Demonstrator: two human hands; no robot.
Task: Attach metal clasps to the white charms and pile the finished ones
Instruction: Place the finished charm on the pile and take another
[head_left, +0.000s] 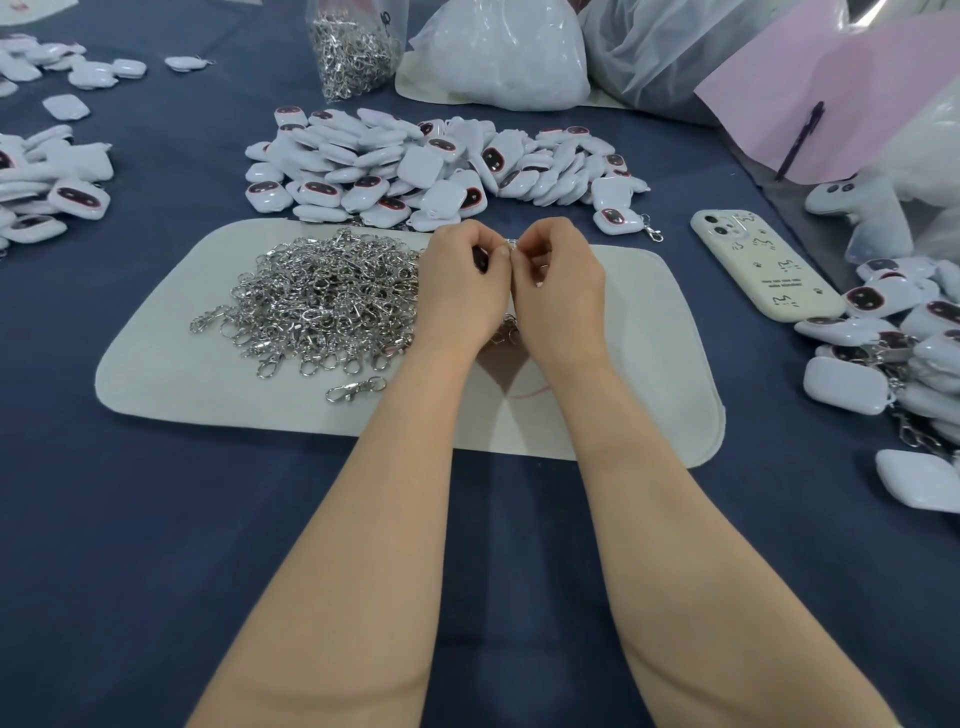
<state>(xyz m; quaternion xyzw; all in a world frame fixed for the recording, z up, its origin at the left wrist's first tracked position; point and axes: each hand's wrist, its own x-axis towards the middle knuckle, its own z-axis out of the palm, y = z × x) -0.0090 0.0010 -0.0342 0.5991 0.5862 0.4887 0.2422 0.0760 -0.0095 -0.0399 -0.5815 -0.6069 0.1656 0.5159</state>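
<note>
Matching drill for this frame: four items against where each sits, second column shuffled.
1 loose clasp pile
2 phone
3 bag of clasps
4 clasped charms pile

A right edge of view
B on the pale mat
C far side, behind the central charm pile
D on the blue cloth, just right of the mat

Pairs: 1-B, 2-D, 3-C, 4-A

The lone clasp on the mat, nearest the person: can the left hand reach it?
Probably yes: the lone clasp lies uncovered on the mat beside the left forearm. But the left hand is busy, pinching a metal ring with the right hand.
</note>
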